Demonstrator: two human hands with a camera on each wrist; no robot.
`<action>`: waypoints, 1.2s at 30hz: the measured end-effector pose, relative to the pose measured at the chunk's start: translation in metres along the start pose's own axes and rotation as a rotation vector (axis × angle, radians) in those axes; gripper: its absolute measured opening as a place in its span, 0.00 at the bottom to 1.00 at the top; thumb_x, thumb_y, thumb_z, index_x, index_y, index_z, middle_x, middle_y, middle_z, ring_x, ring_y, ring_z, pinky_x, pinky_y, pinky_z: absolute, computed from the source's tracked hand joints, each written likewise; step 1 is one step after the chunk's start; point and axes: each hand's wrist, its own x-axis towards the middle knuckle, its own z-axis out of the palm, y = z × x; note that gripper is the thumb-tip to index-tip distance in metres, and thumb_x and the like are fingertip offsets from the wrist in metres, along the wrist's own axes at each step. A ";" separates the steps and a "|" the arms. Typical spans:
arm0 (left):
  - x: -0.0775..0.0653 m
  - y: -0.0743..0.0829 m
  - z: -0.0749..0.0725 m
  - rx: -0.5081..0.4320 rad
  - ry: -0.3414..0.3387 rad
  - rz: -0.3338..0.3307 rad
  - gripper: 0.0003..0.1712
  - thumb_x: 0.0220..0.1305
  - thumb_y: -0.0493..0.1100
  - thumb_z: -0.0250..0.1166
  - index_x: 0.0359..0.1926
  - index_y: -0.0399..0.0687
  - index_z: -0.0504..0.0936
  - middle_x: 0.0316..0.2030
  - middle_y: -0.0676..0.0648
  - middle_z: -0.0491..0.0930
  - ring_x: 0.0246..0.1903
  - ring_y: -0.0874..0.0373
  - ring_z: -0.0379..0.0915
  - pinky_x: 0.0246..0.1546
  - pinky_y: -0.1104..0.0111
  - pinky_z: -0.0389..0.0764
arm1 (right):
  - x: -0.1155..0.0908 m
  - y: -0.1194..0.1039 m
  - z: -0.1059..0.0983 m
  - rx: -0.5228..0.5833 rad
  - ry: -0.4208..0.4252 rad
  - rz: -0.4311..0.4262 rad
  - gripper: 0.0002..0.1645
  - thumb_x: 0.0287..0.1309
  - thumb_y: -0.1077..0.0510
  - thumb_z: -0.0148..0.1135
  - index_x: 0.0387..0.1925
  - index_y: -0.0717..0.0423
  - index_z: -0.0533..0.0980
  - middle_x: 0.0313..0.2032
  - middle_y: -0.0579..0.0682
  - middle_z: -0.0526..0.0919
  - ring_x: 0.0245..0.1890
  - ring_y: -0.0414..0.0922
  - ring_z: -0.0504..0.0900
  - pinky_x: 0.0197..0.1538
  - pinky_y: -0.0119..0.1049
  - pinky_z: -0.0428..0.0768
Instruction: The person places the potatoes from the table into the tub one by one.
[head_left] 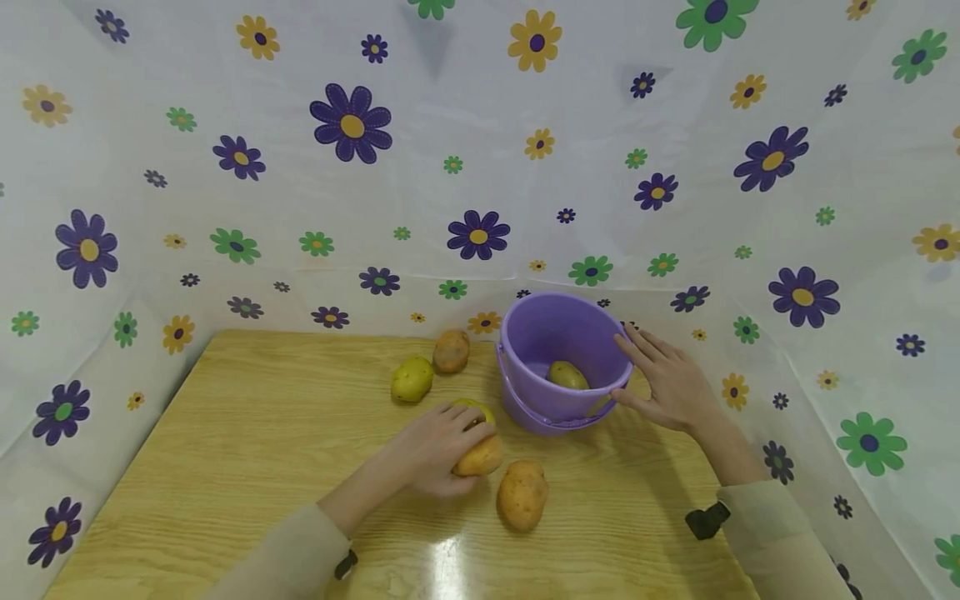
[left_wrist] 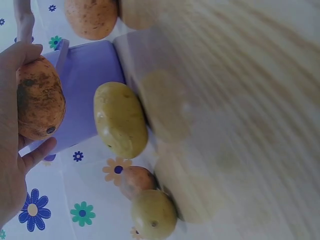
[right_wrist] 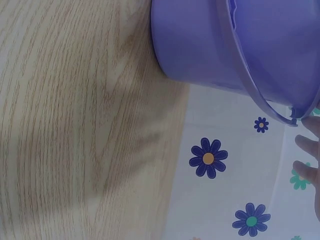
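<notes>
One potato (head_left: 482,457) is gripped by the left hand (head_left: 441,447); the bucket (head_left: 536,333), touched by the outstretched right hand (head_left: 667,383), could be tipped over by an uneven push.

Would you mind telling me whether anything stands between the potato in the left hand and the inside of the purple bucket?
Yes, the near side of the purple bucket; a yellow potato also lies just left of it. The top is open.
</notes>
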 end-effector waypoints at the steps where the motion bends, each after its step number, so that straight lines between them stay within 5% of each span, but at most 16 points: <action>1: 0.002 0.000 -0.001 -0.003 0.008 0.001 0.40 0.55 0.65 0.72 0.64 0.52 0.77 0.54 0.48 0.83 0.52 0.53 0.82 0.55 0.59 0.85 | 0.000 0.000 0.000 0.001 -0.002 0.000 0.54 0.65 0.27 0.58 0.79 0.55 0.64 0.80 0.61 0.64 0.77 0.66 0.66 0.71 0.68 0.72; 20: 0.049 -0.001 -0.019 -0.019 0.138 0.090 0.40 0.56 0.64 0.71 0.65 0.48 0.77 0.54 0.48 0.83 0.51 0.53 0.83 0.55 0.63 0.86 | -0.001 0.001 0.001 0.001 0.005 -0.002 0.54 0.65 0.25 0.57 0.80 0.55 0.63 0.80 0.61 0.63 0.77 0.65 0.66 0.72 0.66 0.72; 36: 0.081 -0.008 -0.044 0.012 0.137 0.145 0.39 0.58 0.65 0.70 0.66 0.50 0.77 0.54 0.49 0.82 0.52 0.53 0.82 0.58 0.61 0.85 | -0.001 0.001 0.001 0.011 0.009 0.000 0.54 0.65 0.26 0.58 0.80 0.55 0.64 0.80 0.60 0.63 0.77 0.65 0.66 0.72 0.67 0.72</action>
